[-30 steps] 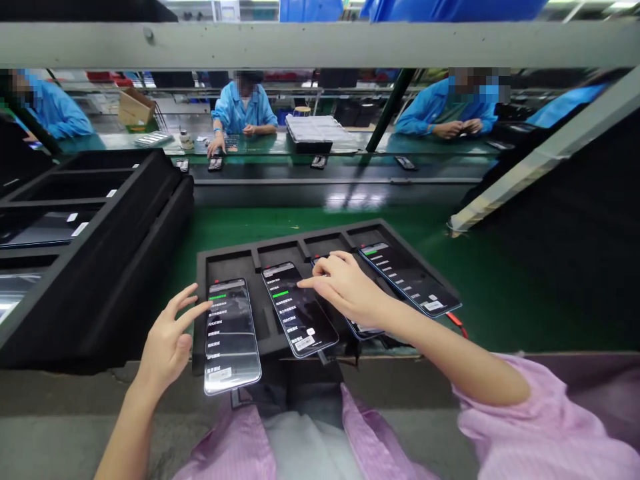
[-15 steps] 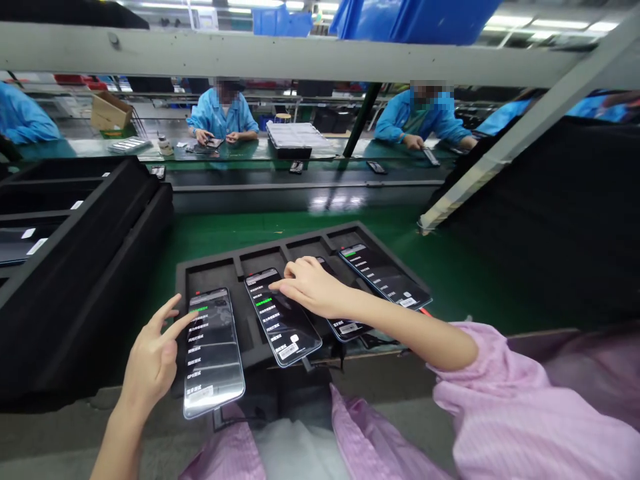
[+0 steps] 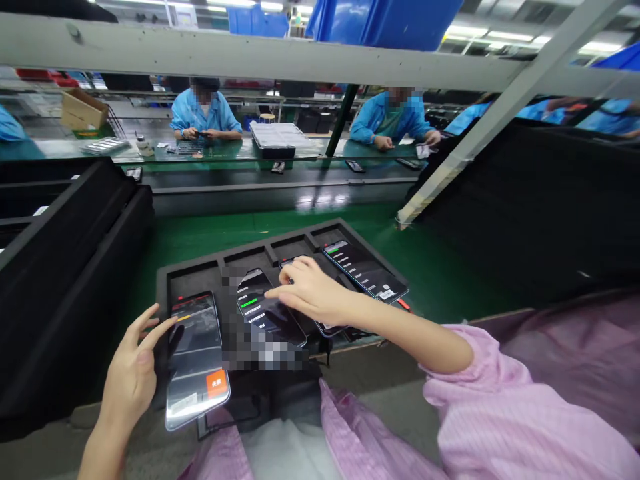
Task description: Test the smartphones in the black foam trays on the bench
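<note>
My left hand [image 3: 131,373] has its fingers spread, the index fingertip at the upper left edge of the leftmost smartphone [image 3: 197,357]. That phone's screen is grey and dark with an orange button at the lower right; a cable is plugged into its lower end. My right hand [image 3: 313,293] holds nothing; its index finger points onto the second smartphone [image 3: 280,323], which shows a list with one green line. Part of this phone is blurred out. A third smartphone [image 3: 331,329] is mostly hidden under my right hand. The fourth smartphone [image 3: 367,272] lies to the right, also showing a list.
The phones lie on a black foam tray [image 3: 193,268] with compartments, on a green bench [image 3: 240,230]. Black stacked trays [image 3: 75,287] stand at left. A slanted metal post [image 3: 450,170] rises at right. Beyond, co-workers in blue [image 3: 205,113] sit along a line.
The leftmost phone's screen has gone from a list to a dark view with an orange button. The camera view has shifted slightly right. Both hands keep nearly the same pose over the phones.
</note>
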`<action>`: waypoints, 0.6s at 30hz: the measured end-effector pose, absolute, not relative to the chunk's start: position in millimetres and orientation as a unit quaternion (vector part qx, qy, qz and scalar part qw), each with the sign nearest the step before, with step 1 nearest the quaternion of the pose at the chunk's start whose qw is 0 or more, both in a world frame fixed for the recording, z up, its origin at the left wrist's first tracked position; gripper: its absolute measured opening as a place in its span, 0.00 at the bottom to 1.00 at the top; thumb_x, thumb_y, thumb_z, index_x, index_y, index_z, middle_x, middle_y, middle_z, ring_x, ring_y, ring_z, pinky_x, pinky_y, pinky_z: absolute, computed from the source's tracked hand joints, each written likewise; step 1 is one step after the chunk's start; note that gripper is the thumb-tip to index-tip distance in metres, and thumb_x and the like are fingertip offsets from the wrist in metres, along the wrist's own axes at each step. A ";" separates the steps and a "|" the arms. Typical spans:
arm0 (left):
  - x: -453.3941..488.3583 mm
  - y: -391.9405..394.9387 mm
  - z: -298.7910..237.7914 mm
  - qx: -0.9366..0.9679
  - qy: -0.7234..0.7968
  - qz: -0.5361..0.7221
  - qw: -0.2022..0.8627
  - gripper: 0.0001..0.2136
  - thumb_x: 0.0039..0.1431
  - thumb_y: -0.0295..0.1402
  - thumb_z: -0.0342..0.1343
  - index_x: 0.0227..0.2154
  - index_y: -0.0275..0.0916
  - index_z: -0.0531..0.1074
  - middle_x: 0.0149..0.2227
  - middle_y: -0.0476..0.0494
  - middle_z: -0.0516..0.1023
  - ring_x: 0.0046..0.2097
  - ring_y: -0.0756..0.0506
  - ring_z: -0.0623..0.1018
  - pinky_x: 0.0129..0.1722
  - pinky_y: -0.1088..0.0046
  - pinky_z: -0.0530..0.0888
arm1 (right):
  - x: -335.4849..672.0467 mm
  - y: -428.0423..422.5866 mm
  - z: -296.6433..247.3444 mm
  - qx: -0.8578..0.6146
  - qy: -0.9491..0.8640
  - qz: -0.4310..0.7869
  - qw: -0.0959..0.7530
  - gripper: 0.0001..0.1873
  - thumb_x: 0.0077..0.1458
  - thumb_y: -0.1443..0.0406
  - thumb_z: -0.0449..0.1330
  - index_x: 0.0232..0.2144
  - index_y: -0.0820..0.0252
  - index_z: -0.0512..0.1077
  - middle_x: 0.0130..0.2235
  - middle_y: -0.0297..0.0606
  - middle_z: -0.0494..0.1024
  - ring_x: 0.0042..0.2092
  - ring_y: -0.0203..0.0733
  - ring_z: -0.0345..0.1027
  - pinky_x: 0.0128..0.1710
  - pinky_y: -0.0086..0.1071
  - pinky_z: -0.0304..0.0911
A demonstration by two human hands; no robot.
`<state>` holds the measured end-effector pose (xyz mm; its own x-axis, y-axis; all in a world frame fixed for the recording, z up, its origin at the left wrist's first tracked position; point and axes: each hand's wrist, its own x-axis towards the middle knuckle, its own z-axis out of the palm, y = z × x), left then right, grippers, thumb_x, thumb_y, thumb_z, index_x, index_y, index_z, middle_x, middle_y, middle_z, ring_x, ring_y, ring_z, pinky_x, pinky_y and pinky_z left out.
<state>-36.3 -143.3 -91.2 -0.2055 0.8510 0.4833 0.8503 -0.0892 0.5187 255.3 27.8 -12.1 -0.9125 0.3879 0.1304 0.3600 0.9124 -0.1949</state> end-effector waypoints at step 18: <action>-26.7 -145.1 -86.1 0.568 0.712 0.406 0.068 0.17 0.60 0.45 0.34 0.47 0.77 0.60 0.57 0.69 0.58 0.56 0.37 0.63 0.60 0.49 0.52 | 299.7 64.4 -26.6 -0.349 -0.931 0.081 0.066 0.22 0.64 0.61 0.42 0.40 0.55 0.75 0.35 0.39 0.66 0.41 0.42 0.58 0.51 0.43 0.50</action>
<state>-26.7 -145.1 -86.1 -0.3444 0.8653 0.3643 0.7545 0.0242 0.6559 299.7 64.4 -26.6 -0.7480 0.6602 0.0675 0.6388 0.7439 -0.1964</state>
